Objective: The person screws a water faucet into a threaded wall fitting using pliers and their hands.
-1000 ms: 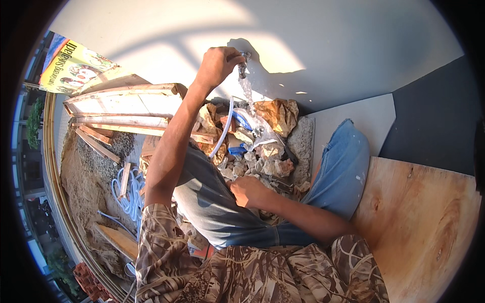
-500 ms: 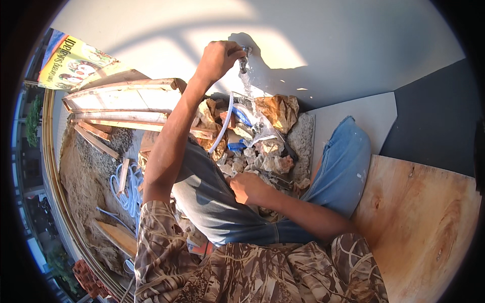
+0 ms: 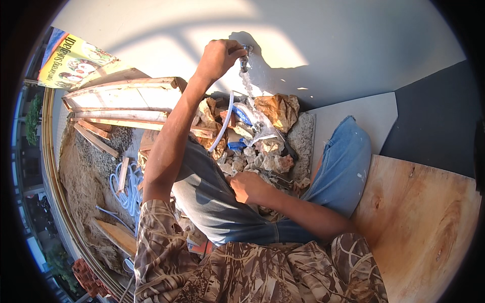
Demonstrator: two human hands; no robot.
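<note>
At the wall, my left hand (image 3: 220,58) is closed with its fingertips on the small metal tap (image 3: 244,64). The tap handle is mostly hidden by my fingers. A stream of water (image 3: 246,85) runs from the spout onto rubble and a clear plastic bag (image 3: 264,130) below. My right hand (image 3: 249,188) rests by the inner side of my left thigh (image 3: 207,189), fingers curled in. Whether it holds anything is hidden.
Stone rubble (image 3: 275,162), brown crumpled paper (image 3: 277,113) and a pale hose (image 3: 224,123) lie under the tap. Left are wooden boards (image 3: 121,96), a coiled hose (image 3: 130,189) and sand (image 3: 83,182). A plywood sheet (image 3: 414,217) is at my right.
Both hands stay almost in the same place. Water keeps flowing from the tap, the shape of its stream slightly different.
</note>
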